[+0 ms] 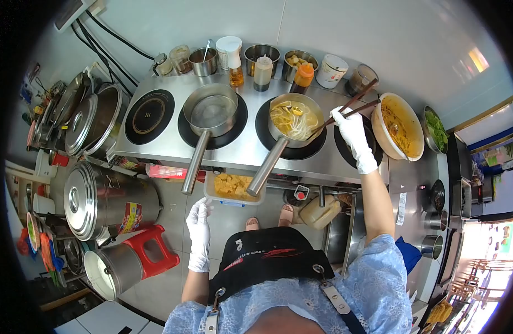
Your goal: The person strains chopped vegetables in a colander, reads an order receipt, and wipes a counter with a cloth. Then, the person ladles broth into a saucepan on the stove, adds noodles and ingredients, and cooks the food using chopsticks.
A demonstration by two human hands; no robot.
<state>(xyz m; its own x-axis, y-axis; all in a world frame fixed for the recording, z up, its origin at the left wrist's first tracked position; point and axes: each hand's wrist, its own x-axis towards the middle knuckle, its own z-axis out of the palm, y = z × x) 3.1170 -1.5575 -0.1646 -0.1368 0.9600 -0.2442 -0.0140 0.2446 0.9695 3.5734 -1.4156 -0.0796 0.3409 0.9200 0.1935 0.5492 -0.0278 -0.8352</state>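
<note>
Long brown chopsticks (360,96) are gripped in my right hand (354,135), which wears a white glove. Their lower tips reach into a saucepan (274,132) of pale noodles (298,123) in yellowish broth. That pan sits on a round black hob, its handle pointing toward me. My left hand (199,231), also gloved, hangs in front of the stove with fingers loosely extended and nothing visible in it. Close by it are the handle of a second saucepan (211,111) holding clear liquid, and a plastic tub (234,199) of yellow-orange food below the counter edge.
A large cream bowl (415,128) of orange-yellow food stands right of the hobs, beside a bowl of greens (436,132). Squeeze bottles (262,73) and metal pots line the back. Lidded steel pots (84,195) and a red stool (152,251) stand at left.
</note>
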